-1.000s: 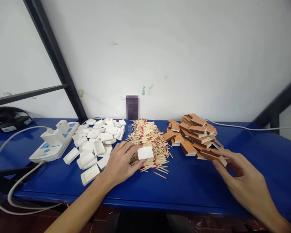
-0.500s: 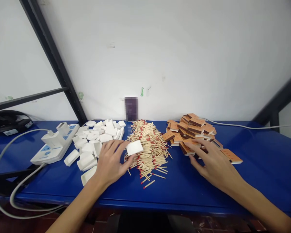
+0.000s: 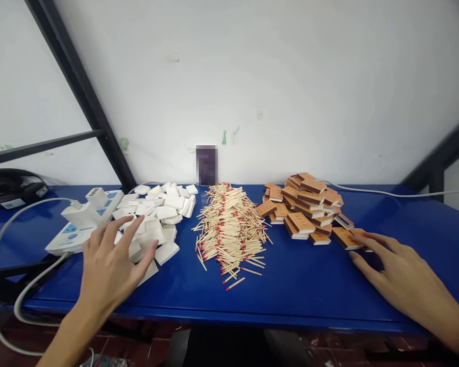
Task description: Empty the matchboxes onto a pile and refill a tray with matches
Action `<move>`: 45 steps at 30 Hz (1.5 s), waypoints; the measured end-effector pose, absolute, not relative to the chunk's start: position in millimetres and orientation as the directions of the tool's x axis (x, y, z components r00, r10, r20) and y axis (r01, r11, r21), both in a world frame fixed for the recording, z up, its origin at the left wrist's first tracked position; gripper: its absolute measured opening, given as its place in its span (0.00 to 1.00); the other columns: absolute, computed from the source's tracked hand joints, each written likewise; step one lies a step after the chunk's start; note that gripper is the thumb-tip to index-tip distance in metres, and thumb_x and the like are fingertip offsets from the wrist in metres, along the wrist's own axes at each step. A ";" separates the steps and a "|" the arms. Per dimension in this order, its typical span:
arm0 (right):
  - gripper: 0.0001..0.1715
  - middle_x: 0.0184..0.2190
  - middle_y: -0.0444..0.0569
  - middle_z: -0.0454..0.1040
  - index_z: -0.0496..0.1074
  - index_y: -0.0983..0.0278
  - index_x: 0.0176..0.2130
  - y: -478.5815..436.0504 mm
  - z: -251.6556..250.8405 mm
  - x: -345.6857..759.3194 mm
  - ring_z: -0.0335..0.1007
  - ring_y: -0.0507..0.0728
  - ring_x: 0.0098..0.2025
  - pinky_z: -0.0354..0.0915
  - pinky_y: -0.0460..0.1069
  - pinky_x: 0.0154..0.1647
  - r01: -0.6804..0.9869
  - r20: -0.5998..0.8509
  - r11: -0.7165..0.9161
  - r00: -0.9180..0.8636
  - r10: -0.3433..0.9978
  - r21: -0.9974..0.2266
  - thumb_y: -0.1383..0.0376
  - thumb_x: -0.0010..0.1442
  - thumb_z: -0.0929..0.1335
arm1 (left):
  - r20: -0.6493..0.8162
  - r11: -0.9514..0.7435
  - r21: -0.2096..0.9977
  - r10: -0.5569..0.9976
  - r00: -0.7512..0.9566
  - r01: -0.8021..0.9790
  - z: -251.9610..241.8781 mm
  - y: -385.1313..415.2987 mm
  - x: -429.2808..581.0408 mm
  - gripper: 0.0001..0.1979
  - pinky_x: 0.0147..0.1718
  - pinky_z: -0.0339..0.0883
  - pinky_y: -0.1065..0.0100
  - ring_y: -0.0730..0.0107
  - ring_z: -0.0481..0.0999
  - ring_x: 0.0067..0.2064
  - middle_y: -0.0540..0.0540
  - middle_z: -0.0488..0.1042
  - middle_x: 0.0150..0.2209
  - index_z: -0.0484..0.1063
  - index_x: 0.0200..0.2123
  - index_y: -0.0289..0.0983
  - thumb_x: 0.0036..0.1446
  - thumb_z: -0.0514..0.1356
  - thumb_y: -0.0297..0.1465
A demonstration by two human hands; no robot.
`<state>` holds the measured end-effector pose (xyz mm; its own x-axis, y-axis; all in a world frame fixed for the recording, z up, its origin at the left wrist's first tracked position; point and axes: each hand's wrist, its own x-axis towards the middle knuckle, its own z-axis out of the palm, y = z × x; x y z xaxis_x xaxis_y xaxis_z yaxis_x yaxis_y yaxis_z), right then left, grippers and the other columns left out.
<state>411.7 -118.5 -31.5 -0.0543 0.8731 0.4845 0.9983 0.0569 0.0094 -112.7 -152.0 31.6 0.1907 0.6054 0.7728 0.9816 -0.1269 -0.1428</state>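
Note:
My left hand (image 3: pixel 112 262) is open over the near side of a pile of white matchbox trays (image 3: pixel 170 201). Its thumb and fingers are spread apart, and they hide part of the pile. At the right, my right hand (image 3: pixel 401 272) reaches to an orange-brown matchbox (image 3: pixel 344 237) and another beside it, at the edge of the matchbox pile (image 3: pixel 309 201). Its thumb and index finger are apart, the fingertips at the boxes; whether they press on them I cannot tell. Between the hands lies a long heap of red-tipped matches (image 3: pixel 231 224).
A white power strip (image 3: pixel 110 201) with plugs and cables stands left of the trays. Farther left sits a black headset-like object (image 3: pixel 13 189). A dark pixelated rectangle (image 3: pixel 206 165) stands by the wall. Black frame bars (image 3: pixel 87 97) rise at the left.
My left hand has let go of a white tray and moved left from the matches to the tray pile. My right hand has moved right, from the matchbox pile to its right edge.

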 end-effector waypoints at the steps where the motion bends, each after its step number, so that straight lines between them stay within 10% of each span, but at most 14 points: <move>1: 0.30 0.52 0.60 0.74 0.74 0.65 0.50 -118.0 -33.5 411.9 0.72 0.70 0.48 0.69 0.62 0.45 0.998 0.489 0.062 -0.050 0.871 -0.008 0.50 0.65 0.58 | 0.774 -0.212 -0.132 0.589 0.234 0.968 31.5 -155.0 -104.7 0.20 0.49 0.65 0.44 0.41 0.71 0.52 0.35 0.73 0.51 0.70 0.55 0.38 0.60 0.60 0.37; 8: 0.28 0.50 0.54 0.77 0.74 0.61 0.43 -123.2 -31.5 405.1 0.73 0.69 0.48 0.69 0.62 0.44 0.996 0.480 0.025 0.019 0.877 -0.084 0.45 0.62 0.60 | 0.527 -0.839 0.052 0.484 0.699 0.542 23.3 -190.8 -27.7 0.14 0.45 0.74 0.60 0.63 0.77 0.43 0.43 0.78 0.41 0.72 0.48 0.38 0.59 0.58 0.25; 14: 0.27 0.47 0.51 0.79 0.78 0.57 0.39 -137.6 -38.5 397.7 0.75 0.68 0.48 0.71 0.63 0.46 0.988 0.535 0.099 -0.022 0.844 -0.116 0.42 0.59 0.63 | 0.281 -0.802 0.287 0.593 0.755 0.523 23.5 -195.8 -9.9 0.20 0.56 0.72 0.64 0.65 0.75 0.52 0.46 0.75 0.52 0.69 0.55 0.42 0.60 0.59 0.27; 23: 0.14 0.47 0.51 0.79 0.79 0.57 0.41 -152.5 -29.2 363.7 0.71 0.66 0.55 0.70 0.63 0.53 0.836 0.653 0.542 -0.366 0.663 -0.083 0.56 0.63 0.66 | 0.172 -0.713 0.328 0.690 0.704 0.619 22.3 -178.8 -8.9 0.22 0.58 0.71 0.56 0.57 0.70 0.59 0.42 0.69 0.59 0.66 0.60 0.41 0.63 0.58 0.33; 35: 0.14 0.42 0.47 0.81 0.75 0.55 0.43 -158.1 -22.8 328.0 0.77 0.64 0.44 0.68 0.60 0.44 0.837 0.533 0.515 -0.356 0.768 -0.182 0.52 0.62 0.67 | 0.162 -0.673 0.431 0.714 0.682 0.602 20.1 -157.2 -4.5 0.17 0.59 0.67 0.56 0.59 0.70 0.58 0.41 0.69 0.56 0.69 0.56 0.40 0.66 0.54 0.34; 41: 0.15 0.28 0.45 0.76 0.76 0.57 0.39 -162.2 -0.9 293.9 0.73 0.59 0.30 0.65 0.55 0.34 0.700 0.304 0.344 -0.188 0.934 -0.625 0.50 0.58 0.70 | 0.326 -0.710 0.514 0.681 0.656 0.481 24.6 -157.2 2.1 0.14 0.56 0.69 0.60 0.63 0.71 0.55 0.43 0.71 0.53 0.72 0.52 0.41 0.65 0.56 0.29; 45: 0.17 0.25 0.42 0.71 0.72 0.61 0.35 -146.3 13.0 273.7 0.68 0.52 0.20 0.62 0.49 0.25 0.170 0.002 0.059 -0.319 0.948 -0.984 0.50 0.59 0.70 | 0.414 -0.721 0.566 0.668 0.618 0.400 37.2 -140.5 14.4 0.22 0.57 0.68 0.59 0.64 0.71 0.56 0.45 0.72 0.55 0.66 0.59 0.44 0.61 0.60 0.29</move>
<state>273.7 -146.3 13.0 -0.3189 0.9478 0.0016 0.1705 0.0590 -0.9836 14.4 -140.5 37.2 0.6184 0.6680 0.4140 0.3998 -0.7209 0.5661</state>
